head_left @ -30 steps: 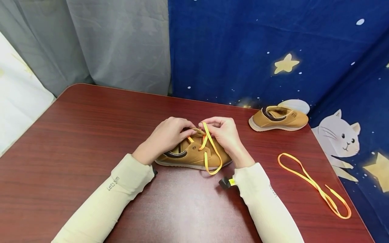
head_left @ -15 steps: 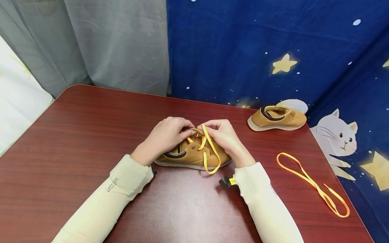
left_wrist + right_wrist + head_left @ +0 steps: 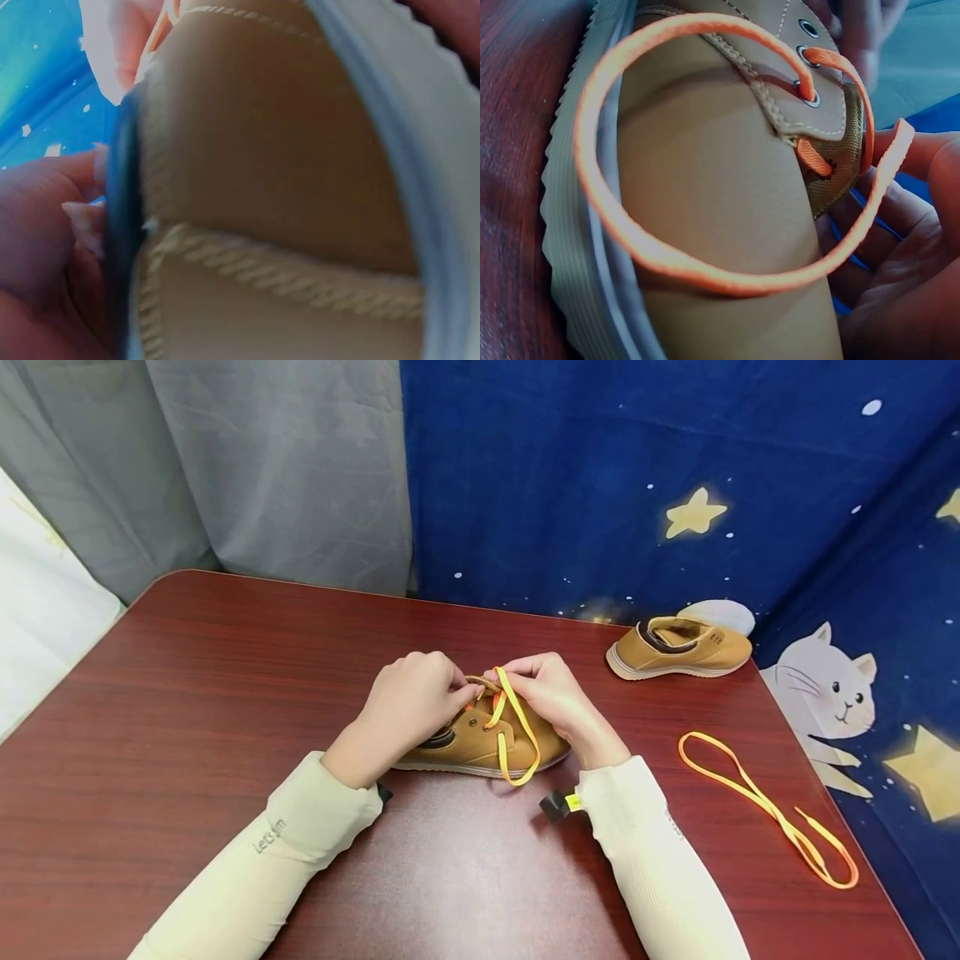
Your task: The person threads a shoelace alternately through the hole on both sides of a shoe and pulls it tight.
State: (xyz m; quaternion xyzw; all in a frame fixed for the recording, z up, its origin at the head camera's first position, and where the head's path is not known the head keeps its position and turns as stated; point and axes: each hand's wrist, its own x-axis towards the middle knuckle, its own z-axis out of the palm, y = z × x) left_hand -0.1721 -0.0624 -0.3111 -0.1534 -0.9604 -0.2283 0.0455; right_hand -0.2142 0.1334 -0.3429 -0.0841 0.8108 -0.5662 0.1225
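In the head view a tan shoe (image 3: pixel 472 747) stands mid-table, its toe to the right. Orange-yellow lace (image 3: pixel 589 165) runs through eyelets on its near flap and hangs in a loop over the side. My right hand (image 3: pixel 555 702) pinches this lace between thumb and finger above the throat. At the throat, by the tongue, the curled fingers and thumb of my left hand (image 3: pixel 412 702) pinch lace; little of it shows there. The left wrist view shows the shoe's stitched side (image 3: pixel 277 150) with fingertips (image 3: pixel 86 221) beyond the dark collar.
A second tan shoe (image 3: pixel 686 652), without a lace, stands at the back right of the dark red table (image 3: pixel 262 643). A loose, folded lace (image 3: pixel 771 807) lies at the right. Grey and blue curtains (image 3: pixel 525 485) hang behind the table.
My left hand has shifted slightly, its fingers curling more at the throat and covering more of the lace there. The right hand keeps its pinch on the lace, nearly still.
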